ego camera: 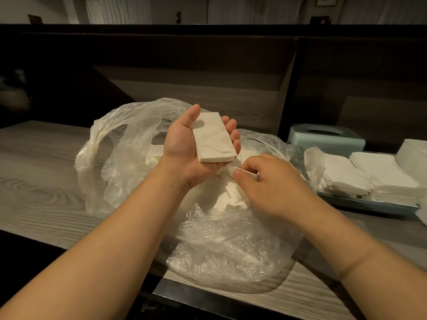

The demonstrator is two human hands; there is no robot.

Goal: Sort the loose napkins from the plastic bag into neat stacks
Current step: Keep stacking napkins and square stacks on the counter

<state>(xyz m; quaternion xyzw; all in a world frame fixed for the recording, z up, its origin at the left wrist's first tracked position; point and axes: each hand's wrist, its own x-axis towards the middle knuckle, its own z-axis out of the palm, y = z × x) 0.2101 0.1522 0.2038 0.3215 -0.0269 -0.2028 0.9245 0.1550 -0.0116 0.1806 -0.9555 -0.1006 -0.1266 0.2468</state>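
A person stands at a wood-grain counter (41,185), sorting paper napkins out of a clear plastic bag (226,245) that sprawls across the counter's middle and spills toward its front edge. At the counter's right end, a pale blue tray (369,205) already carries neat white stacks (360,179), with a tissue box (328,139) behind it against the back panel.

Loose napkins (231,192) lie heaped inside the bag's open mouth. Above them the left hand (194,146) is held palm up, fingers relaxed and lightly cupped, cradling a small bundle of folded napkins (213,139); the bundle's long axis runs from the fingertips back toward the wrist. Just beside and below it, the right hand (272,181) reaches down into the bag, thumb and forefinger pinched on the edge of one napkin (240,170) at the top of the heap.

That pinched napkin lies directly under the near end of the bundle, so the right hand appears to need only a short lift up and leftward to lay it on the waiting palm.
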